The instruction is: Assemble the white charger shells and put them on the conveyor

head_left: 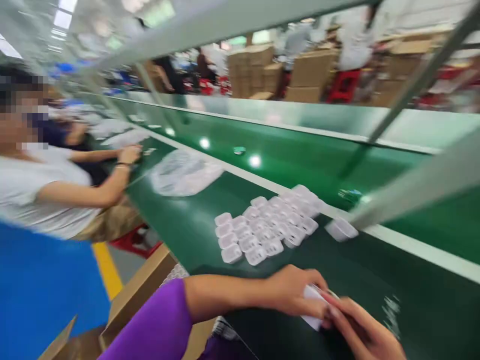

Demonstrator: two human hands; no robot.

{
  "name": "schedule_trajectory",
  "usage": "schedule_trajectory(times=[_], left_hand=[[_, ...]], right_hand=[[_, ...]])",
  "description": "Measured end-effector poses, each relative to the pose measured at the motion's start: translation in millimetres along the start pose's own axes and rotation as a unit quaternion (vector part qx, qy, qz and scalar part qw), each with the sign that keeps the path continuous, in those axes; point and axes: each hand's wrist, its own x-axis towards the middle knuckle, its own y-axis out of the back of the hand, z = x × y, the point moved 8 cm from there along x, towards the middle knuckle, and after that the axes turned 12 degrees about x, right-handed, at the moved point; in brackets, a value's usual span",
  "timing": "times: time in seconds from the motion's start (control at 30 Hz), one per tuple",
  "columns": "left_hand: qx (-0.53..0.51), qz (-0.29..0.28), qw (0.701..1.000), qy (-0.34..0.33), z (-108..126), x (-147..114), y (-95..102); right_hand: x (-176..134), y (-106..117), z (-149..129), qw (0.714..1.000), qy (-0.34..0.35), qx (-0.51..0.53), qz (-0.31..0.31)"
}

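Head cam: L hand (296,292) curled shut w/ white part (312,293) btwn thumb & fingers; R hand (360,320) right beside, fingers bunched at part's right end, can't tell if gripping, blurry. Cups (262,232) in rows, far left; lone cup (341,230) beyond, nr post (416,182).

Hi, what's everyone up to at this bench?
The person wearing the camera grips a white piece in the left hand, with the fingers of the right hand close against it. Beyond on the green tabletop, small whitish plastic parts sit grouped in rough rows, with one similar part apart to the right. Farther left lies a clear plastic bag, near another seated person.
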Motion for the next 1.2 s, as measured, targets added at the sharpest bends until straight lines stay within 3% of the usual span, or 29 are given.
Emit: schedule_trajectory(times=[0.1, 0.23, 0.43, 0.57, 0.77, 0.9, 1.07, 1.13, 1.2], left_hand=[[-0.045, 0.045, 0.998, -0.024, -0.5, -2.6, 7.9], [-0.138, 0.051, 0.988, -0.046, 2.9, -2.9, 9.9], [-0.308, 0.145, 0.940, 0.003, -6.3, -2.5, 31.4], [-0.341, 0.127, 0.931, 0.012, -11.0, 0.7, 32.2], [-0.323, 0.134, 0.937, 0.010, -6.0, -0.9, 35.8], [-0.320, 0.132, 0.938, 0.037, -4.0, -1.5, 35.6], [-0.321, 0.153, 0.933, 0.046, -9.2, -2.4, 24.6], [-0.326, 0.137, 0.935, 0.018, -7.7, 0.0, 18.1], [-0.324, 0.124, 0.938, -0.025, -3.9, 2.9, 17.8]], right_hand=[[-10.9, -2.1, 5.0, 0.998, -0.027, 0.060, -0.003], [-5.5, -4.7, 6.1, 0.992, -0.031, 0.121, 0.016], [-6.7, -2.6, 5.5, 0.969, -0.032, 0.241, 0.043], [-6.3, 0.3, 2.6, 0.971, -0.022, 0.233, 0.056], [-5.6, -2.6, -2.1, 0.987, -0.004, 0.160, 0.035], [-7.3, -9.1, -9.7, 0.996, 0.073, 0.041, 0.028], [-13.8, -25.3, -26.5, 0.962, 0.199, -0.174, 0.065], [-12.9, -18.9, -32.2, 0.949, 0.222, -0.210, 0.081], [-4.5, 4.0, -37.5, 0.944, 0.227, -0.222, 0.090]])
